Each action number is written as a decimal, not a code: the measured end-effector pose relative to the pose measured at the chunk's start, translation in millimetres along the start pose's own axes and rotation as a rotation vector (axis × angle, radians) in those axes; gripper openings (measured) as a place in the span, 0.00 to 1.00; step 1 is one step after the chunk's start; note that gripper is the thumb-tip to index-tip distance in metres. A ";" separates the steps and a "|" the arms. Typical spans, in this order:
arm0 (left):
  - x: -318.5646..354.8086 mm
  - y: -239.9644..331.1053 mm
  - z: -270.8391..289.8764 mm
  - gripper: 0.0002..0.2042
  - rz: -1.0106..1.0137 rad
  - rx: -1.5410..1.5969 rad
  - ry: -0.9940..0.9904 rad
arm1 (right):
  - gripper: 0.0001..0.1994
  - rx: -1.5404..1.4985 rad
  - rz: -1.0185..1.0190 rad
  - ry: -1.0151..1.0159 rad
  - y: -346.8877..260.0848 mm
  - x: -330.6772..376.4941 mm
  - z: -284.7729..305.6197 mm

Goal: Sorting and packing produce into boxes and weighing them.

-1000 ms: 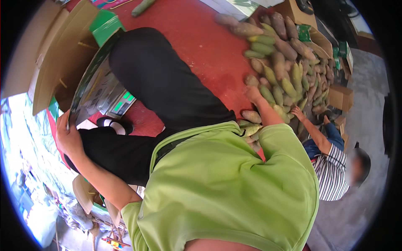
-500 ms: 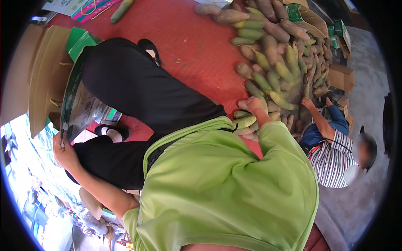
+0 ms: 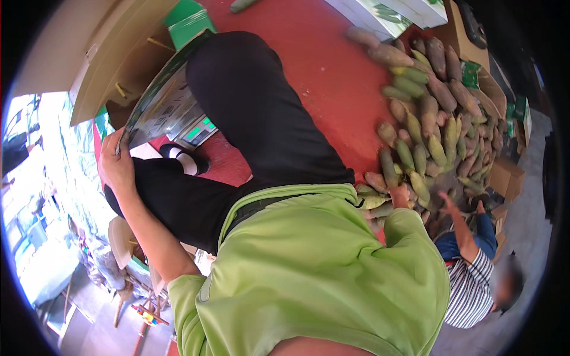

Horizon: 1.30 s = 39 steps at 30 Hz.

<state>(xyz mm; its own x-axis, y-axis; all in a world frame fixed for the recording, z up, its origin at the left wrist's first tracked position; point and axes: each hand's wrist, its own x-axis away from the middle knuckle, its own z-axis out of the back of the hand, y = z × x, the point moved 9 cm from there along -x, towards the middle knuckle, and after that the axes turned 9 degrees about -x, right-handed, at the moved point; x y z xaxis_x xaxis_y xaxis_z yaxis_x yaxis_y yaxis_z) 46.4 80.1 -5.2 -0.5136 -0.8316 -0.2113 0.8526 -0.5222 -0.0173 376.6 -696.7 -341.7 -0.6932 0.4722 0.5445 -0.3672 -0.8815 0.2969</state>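
At the left, my left hand [image 3: 116, 165] is closed on the edge of a thin, upright printed panel with a dark green border [image 3: 163, 95], which leans beside my knee. My right hand [image 3: 400, 194] is at the near side of a heap of long green, yellow and brownish vegetables [image 3: 436, 151]. It touches or lies against the lower end of a long green vegetable [image 3: 389, 168]. Its fingers are mostly hidden, and whether they grip anything does not show.
Between my black-trousered legs stands a scale with a lit green display [image 3: 197, 133]. Open cardboard boxes [image 3: 98, 77] line the left, a brown carton [image 3: 506, 179] the right. A co-worker in a striped shirt [image 3: 466, 291] reaches a hand [image 3: 446, 203] to the heap. The floor covering is red [image 3: 314, 77].
The view has turned, so the heap, boxes and co-worker sit lower and farther right. White printed boxes now show at the top. My hands remain at the panel and the heap.
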 end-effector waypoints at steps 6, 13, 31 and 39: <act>-2.9 3.3 2.0 0.09 0.038 -0.010 -0.006 | 0.42 -0.215 0.116 0.052 0.9 -11.5 -30.2; 0.2 6.9 8.8 0.10 0.042 0.002 -0.004 | 0.33 -0.303 0.293 -0.131 -20.2 -14.4 -66.1; 3.4 8.1 41.3 0.09 -0.104 0.007 0.278 | 0.23 -0.980 0.912 -0.570 -308.4 194.0 111.9; 4.7 4.3 45.4 0.09 -0.088 0.063 0.311 | 0.25 -0.731 1.718 -0.228 -460.5 414.5 286.1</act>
<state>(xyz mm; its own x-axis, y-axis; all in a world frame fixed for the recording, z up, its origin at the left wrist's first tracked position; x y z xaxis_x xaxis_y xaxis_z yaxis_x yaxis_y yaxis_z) 43.3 65.4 38.1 -0.5224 -0.6905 -0.5003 0.7939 -0.6080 0.0101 435.8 -93.4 -28.4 -0.4825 -0.8742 -0.0550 0.3463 -0.1327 -0.9287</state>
